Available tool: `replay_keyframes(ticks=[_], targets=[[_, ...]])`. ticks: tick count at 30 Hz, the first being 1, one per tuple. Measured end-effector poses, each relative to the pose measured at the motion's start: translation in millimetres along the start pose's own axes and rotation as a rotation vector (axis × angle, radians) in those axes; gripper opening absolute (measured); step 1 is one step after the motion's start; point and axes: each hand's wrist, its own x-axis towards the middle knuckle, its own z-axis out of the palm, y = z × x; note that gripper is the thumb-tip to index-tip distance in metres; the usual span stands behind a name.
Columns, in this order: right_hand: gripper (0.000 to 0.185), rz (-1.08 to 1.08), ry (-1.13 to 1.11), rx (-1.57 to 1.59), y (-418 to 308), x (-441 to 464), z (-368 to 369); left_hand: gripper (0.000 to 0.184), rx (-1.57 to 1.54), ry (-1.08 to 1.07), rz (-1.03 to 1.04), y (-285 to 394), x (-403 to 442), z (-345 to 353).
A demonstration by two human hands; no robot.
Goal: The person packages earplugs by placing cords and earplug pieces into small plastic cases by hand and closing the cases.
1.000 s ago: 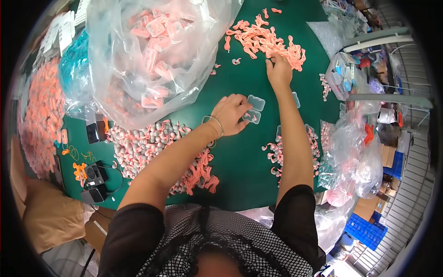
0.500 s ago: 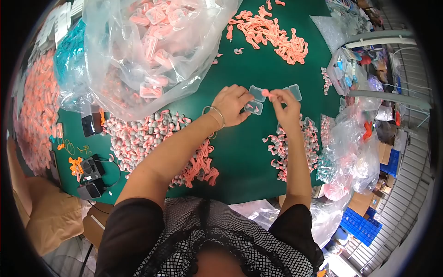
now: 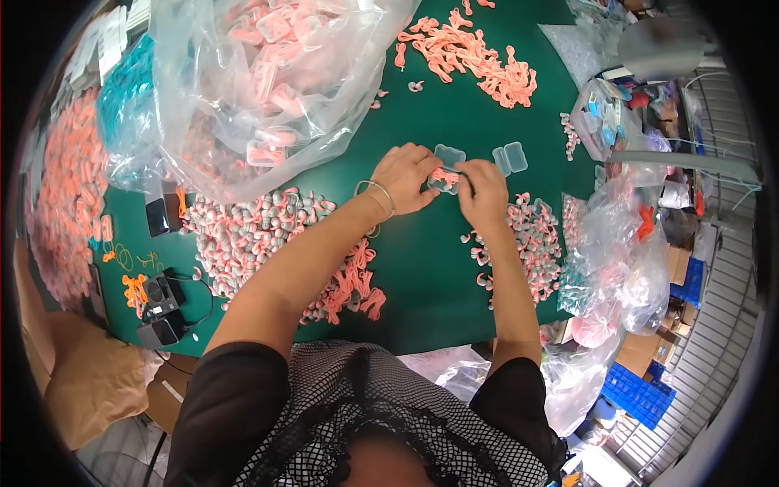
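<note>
My left hand (image 3: 403, 180) is closed on the left edge of a small clear plastic case (image 3: 449, 156), whose lid stands open. A coral cord bundle (image 3: 444, 175) lies in the lower half of that case. From the right, my right hand (image 3: 484, 193) has its fingertips pressed together at the bundle and the case edge. Another open clear case (image 3: 510, 159) rests just beyond my right hand. A pile of coral cord bundles (image 3: 475, 58) lies at the far side of the green table (image 3: 422, 268).
Grey-and-pink small parts are heaped at the left (image 3: 251, 243) and right (image 3: 531, 247). A large clear bag (image 3: 324, 154) of filled cases stands back left. Black devices (image 3: 165, 292) sit near the left edge. Another person's arm (image 3: 32, 308) shows at far left.
My right hand went from the far cord pile back to the case, carrying a coral bundle that is now in its lower half. My left hand stayed at the case.
</note>
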Motion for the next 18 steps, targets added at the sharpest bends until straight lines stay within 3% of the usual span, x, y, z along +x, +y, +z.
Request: replay_keyframes(ticks=[4, 6, 9, 12, 15, 18], targets=[[0.024, 0.125, 0.017, 0.033, 9, 16, 5, 0.047, 0.011, -0.021, -0.002, 1, -1, 0], [0.024, 0.217, -0.125, 0.126, 13, 15, 13, 0.05, 0.039, -0.024, 0.011, -1, 0, 0], [0.022, 0.256, -0.034, 0.179, 12, 8, 15, 0.058, -0.046, -0.012, -0.059, 1, -1, -1], [0.023, 0.124, -0.005, 0.198, 14, -1, 11, 0.062, -0.061, -0.032, -0.093, 5, 1, -4], [0.023, -0.06, 0.001, 0.197, -1, -5, 2, 0.046, -0.004, 0.003, 0.09, 0, 2, -2], [0.03, -0.039, -0.051, 0.173, -4, -14, 1, 0.033, 0.067, 0.046, 0.114, -6, -1, 9]])
